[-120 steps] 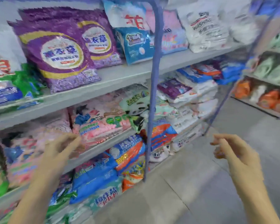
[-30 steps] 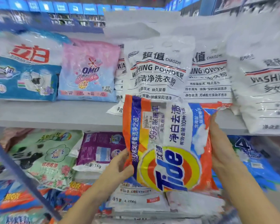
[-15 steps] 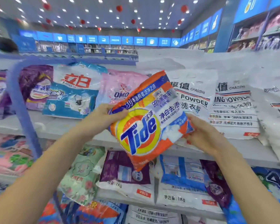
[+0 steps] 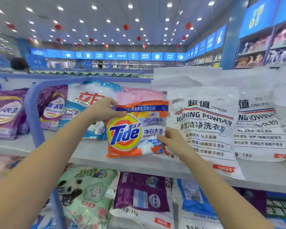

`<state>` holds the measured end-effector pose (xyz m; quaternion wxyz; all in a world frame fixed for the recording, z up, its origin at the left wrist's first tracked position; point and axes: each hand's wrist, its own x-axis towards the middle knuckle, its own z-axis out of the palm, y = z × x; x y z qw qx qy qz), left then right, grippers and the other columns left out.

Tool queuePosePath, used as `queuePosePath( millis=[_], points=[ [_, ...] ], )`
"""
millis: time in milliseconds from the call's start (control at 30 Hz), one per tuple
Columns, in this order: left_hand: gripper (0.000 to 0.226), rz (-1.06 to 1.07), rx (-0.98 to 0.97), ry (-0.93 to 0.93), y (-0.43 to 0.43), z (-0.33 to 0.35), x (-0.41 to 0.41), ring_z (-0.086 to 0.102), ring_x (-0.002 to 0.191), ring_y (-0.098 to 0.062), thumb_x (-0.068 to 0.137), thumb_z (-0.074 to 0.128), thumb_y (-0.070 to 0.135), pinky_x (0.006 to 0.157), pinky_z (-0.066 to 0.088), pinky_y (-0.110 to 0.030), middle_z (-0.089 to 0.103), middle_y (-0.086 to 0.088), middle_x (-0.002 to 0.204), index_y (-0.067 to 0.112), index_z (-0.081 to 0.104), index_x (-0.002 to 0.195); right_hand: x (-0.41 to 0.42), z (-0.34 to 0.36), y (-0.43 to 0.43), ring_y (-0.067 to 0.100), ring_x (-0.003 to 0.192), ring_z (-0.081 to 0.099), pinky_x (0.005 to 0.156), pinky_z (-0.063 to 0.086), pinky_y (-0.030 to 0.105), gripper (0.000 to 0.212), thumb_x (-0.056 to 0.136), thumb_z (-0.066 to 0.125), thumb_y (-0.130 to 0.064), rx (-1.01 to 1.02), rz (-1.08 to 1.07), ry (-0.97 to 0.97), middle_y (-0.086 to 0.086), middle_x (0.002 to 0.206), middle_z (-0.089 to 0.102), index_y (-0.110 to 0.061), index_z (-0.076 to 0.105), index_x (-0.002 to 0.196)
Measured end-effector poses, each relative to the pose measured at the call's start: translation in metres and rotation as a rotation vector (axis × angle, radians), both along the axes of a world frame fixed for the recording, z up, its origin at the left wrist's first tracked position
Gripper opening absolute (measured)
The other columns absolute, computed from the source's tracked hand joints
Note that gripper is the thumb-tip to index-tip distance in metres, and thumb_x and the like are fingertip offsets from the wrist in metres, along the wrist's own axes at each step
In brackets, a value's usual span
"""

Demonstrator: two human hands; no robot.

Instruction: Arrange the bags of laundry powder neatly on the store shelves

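Tide bag (image 4: 130, 129): glossy orange plastic, crinkled, upright on grey shelf (image 4: 89, 151) | left hand (image 4: 104, 109) pinches top corner | right hand (image 4: 173, 141) grips right edge (beside white bag (image 4: 205, 126))

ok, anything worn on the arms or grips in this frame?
Nothing visible: the left forearm and right forearm are bare to the frame edge, no sleeves. The left grip and right grip are ungloved hands; no rings, watch or bands seen.
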<state>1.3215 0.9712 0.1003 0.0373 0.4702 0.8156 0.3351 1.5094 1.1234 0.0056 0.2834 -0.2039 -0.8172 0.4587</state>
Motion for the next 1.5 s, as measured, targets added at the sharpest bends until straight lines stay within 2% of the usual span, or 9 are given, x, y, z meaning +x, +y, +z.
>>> queuePosePath(
  millis=[233,400,533,700,767,1000,1100,1333,1500],
  points=[
    [0.045,0.081,0.544,-0.707,-0.001,-0.071,-0.024,0.064,0.069,-0.019,0.08,0.067,0.032,0.069,0.051,-0.03,0.07,-0.005,0.082,0.007,0.055,0.115,-0.021,-0.005,-0.009,0.011,0.088,0.066,0.074,0.053,0.021,0.006,0.091,0.058,-0.023,-0.187,0.028,0.15,-0.001,0.099,0.069,-0.028,0.059,0.094],
    [0.019,0.033,0.657,-0.633,0.01,-0.087,-0.005,0.057,0.103,-0.017,0.095,0.047,0.031,0.098,0.043,-0.043,0.06,0.004,0.112,0.025,0.055,0.112,-0.055,0.004,-0.011,0.021,0.116,0.054,0.104,0.04,0.046,0.073,0.069,0.067,-0.064,-0.471,-0.179,0.395,0.002,0.126,0.058,-0.014,0.056,0.12],
    [0.053,0.11,0.667,-0.404,0.012,-0.093,0.002,0.03,0.136,-0.012,0.099,0.035,0.036,0.109,0.022,-0.024,0.032,0.003,0.148,0.017,0.021,0.147,-0.061,0.033,0.002,0.03,0.098,0.063,0.094,0.047,0.053,0.025,0.086,0.061,-0.035,-0.462,-0.198,0.452,0.007,0.095,0.067,-0.011,0.063,0.092],
    [0.008,0.108,1.008,-0.268,0.009,-0.103,0.0,0.058,0.065,-0.005,0.1,0.035,0.025,0.06,0.05,-0.031,0.057,0.005,0.076,0.024,0.043,0.101,-0.061,0.036,0.004,0.027,0.071,0.067,0.077,0.053,0.047,0.011,0.088,0.059,-0.013,-0.514,-0.059,0.535,0.01,0.075,0.069,-0.008,0.062,0.079],
    [0.008,0.116,1.041,-0.211,0.007,-0.105,0.0,0.05,0.058,-0.014,0.099,0.035,0.032,0.054,0.042,-0.037,0.052,0.003,0.068,0.036,0.042,0.1,-0.061,0.037,0.007,0.028,0.08,0.066,0.081,0.052,0.046,0.005,0.087,0.06,-0.01,-0.348,-0.13,0.486,0.01,0.085,0.068,-0.013,0.062,0.083],
    [0.019,0.106,1.045,-0.192,0.008,-0.107,0.008,0.057,0.068,-0.039,0.095,0.033,0.044,0.058,0.05,-0.044,0.058,-0.017,0.08,0.057,0.042,0.106,-0.088,0.093,-0.035,0.019,0.103,0.056,0.09,0.039,0.036,0.04,0.082,0.062,-0.047,1.103,-0.099,0.078,-0.004,0.106,0.067,-0.022,0.063,0.113],
    [0.019,0.084,1.062,-0.233,0.007,-0.105,0.016,0.061,0.062,-0.007,0.099,0.035,0.03,0.055,0.05,-0.022,0.059,0.001,0.078,0.042,0.042,0.112,-0.115,0.092,-0.05,0.022,0.104,0.056,0.072,0.038,0.031,0.032,0.091,0.049,-0.045,1.218,-0.052,-0.12,0.001,0.107,0.066,-0.02,0.062,0.109],
    [0.063,-0.058,0.655,-0.602,-0.015,-0.121,0.011,0.069,0.081,-0.004,0.056,0.075,0.045,0.064,0.053,-0.017,0.069,0.003,0.104,0.025,0.051,0.112,-0.111,0.094,-0.035,0.017,0.059,0.041,0.055,0.029,0.034,0.035,0.095,0.049,-0.029,0.897,0.257,0.094,-0.006,0.055,0.044,-0.016,0.05,0.063],
    [0.066,-0.074,0.527,-0.627,-0.023,-0.125,0.021,0.069,0.079,-0.001,0.039,0.077,0.04,0.063,0.051,-0.013,0.073,0.02,0.082,0.024,0.058,0.1,-0.118,0.09,-0.035,0.024,0.055,0.054,0.044,0.017,0.027,0.043,0.094,0.042,-0.039,1.333,0.016,0.169,0.01,0.057,0.057,-0.009,0.056,0.068]
  ],
)
